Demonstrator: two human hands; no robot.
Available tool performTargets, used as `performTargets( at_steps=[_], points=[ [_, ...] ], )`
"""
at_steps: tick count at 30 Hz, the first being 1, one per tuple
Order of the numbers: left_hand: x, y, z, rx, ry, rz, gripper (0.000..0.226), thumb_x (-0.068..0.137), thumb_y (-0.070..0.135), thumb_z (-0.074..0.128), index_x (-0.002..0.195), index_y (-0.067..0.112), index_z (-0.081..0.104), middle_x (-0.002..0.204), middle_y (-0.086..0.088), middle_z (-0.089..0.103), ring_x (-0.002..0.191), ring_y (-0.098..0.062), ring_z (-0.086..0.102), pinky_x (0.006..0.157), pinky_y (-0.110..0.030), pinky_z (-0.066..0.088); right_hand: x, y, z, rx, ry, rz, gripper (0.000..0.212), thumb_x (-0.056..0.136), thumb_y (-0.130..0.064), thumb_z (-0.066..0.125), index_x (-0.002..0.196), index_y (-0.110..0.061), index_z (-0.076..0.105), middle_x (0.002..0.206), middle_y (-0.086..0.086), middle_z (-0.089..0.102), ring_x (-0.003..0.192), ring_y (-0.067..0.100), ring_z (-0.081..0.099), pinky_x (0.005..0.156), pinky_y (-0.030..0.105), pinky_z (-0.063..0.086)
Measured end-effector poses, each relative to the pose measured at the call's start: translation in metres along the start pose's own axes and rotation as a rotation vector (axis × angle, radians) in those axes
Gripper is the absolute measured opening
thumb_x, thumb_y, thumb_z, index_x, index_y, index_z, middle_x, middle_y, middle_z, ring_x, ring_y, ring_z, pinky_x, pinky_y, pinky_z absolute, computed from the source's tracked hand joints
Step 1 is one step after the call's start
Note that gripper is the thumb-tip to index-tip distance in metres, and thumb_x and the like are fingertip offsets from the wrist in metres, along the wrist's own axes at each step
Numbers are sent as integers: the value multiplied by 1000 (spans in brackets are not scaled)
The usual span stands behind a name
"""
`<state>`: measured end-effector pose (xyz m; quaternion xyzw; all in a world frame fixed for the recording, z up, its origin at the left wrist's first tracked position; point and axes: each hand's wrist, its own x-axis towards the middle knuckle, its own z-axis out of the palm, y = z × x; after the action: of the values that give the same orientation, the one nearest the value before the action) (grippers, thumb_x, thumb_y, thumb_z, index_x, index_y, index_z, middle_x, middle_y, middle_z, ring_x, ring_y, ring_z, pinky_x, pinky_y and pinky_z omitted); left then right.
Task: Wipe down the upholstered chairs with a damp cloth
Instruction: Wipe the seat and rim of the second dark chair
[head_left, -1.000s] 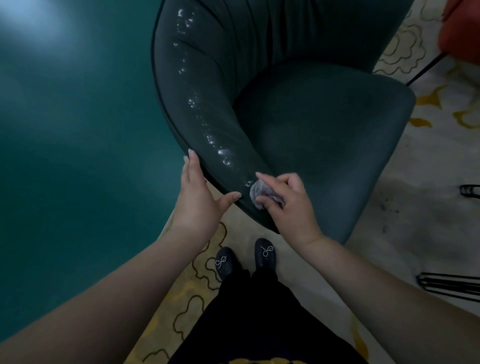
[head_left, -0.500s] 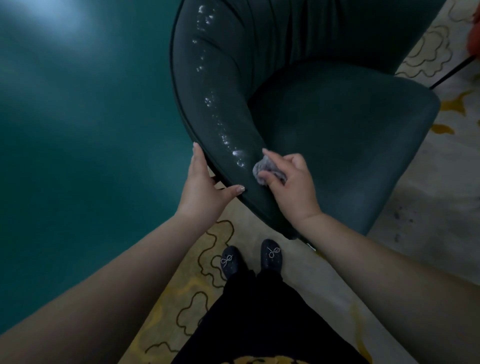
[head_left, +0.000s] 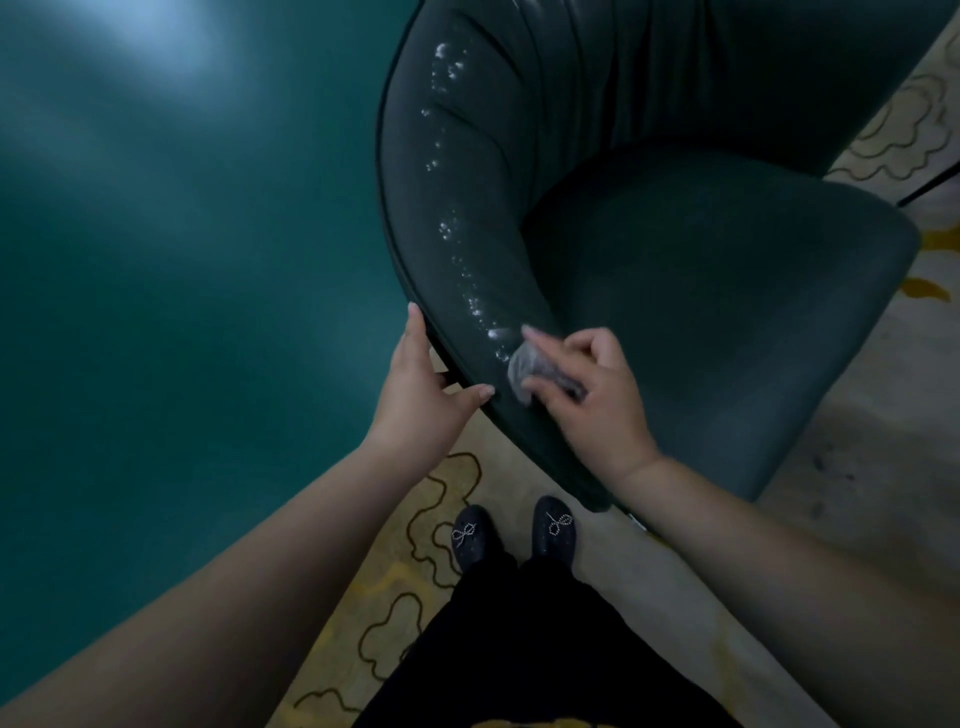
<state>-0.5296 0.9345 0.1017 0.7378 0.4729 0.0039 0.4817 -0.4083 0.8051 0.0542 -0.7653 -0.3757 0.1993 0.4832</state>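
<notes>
Steadying the work from the left, the left hand (head_left: 415, 395) rests on the outer piped edge of the dark green upholstered chair (head_left: 701, 270), fingers straight along the rim and thumb spread across the near end of the armrest; it grips nothing, and is judged to brace the chair against the push of wiping. Next rightward, a line of white foam or droplets (head_left: 452, 228) runs along the crown of the curved armrest toward the far back, apparently the stretch left to wipe. At its near end sits the small grey damp cloth (head_left: 524, 369), bunched and pressed onto the armrest top. The right hand (head_left: 592, 395) holds it, thumb and curled fingers pinching the wad, forefinger extended over it, placed to drive the cloth along the wet line. Seat cushion, right of the hand, untouched. Below: patterned carpet (head_left: 431, 519), black embellished shoes (head_left: 514, 530) near the chair's near corner.
</notes>
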Motion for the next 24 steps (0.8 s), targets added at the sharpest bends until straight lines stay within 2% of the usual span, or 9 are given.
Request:
performTargets(
  at_steps=[2,4,8,10,12,15,17,21,24],
  points=[
    [2,1,-3,11,-1,-7,114,77,21,79,152,30,-6,155,10,23,112,-7,56,93,-29,49,-8,0,-1,-44,-36,-122,54,82,-32,67,134,-26,51,100,-1,39,94,11,45,91,14,39],
    [3,2,-4,18,-13,-18,116,76,21,80,152,31,-7,155,9,25,112,-5,55,90,-24,48,7,2,6,-90,-33,-128,59,82,-25,68,138,-20,49,99,1,39,93,13,45,90,14,39],
    [4,4,-7,10,-24,-29,115,76,20,80,152,33,-6,151,12,29,108,-4,54,69,-9,44,43,4,17,-48,-46,108,67,86,-22,69,145,-15,39,106,0,39,103,11,45,93,14,33],
    [6,2,-7,10,-18,-34,117,75,21,81,152,33,-6,154,10,27,115,-8,55,81,-18,47,35,4,11,-42,-93,89,71,85,-26,71,146,-13,38,108,1,39,106,12,44,95,14,32],
    [7,1,-7,12,-11,-35,118,74,22,82,152,32,-5,155,9,26,119,-10,53,92,-26,46,18,4,6,-42,-133,-52,69,83,-31,69,143,-11,42,105,3,41,102,14,46,95,17,35],
    [11,-3,-6,-25,-2,-47,118,73,20,82,152,33,-4,154,11,26,122,-11,52,93,-28,47,25,4,10,-110,-126,-170,60,83,-36,60,137,-12,50,100,4,42,95,17,46,91,23,41],
    [16,-6,-8,-82,2,-53,118,71,19,84,151,38,-2,154,13,26,122,-13,52,92,-32,51,47,3,20,-131,-90,-173,53,83,-26,66,134,-14,55,98,5,40,92,20,48,90,26,43],
    [31,-11,-18,-144,-17,-39,119,70,16,84,151,41,1,155,14,23,126,-16,50,102,-40,46,73,1,27,-84,-60,-69,51,82,-15,73,130,-22,59,98,4,40,93,17,47,92,11,36],
    [45,-12,-29,-182,-51,-14,118,68,20,84,149,46,2,154,19,25,116,-17,58,97,-42,49,47,-1,17,-103,-71,-142,56,80,-11,74,131,-25,56,98,2,39,93,13,44,91,9,35]
  ],
)
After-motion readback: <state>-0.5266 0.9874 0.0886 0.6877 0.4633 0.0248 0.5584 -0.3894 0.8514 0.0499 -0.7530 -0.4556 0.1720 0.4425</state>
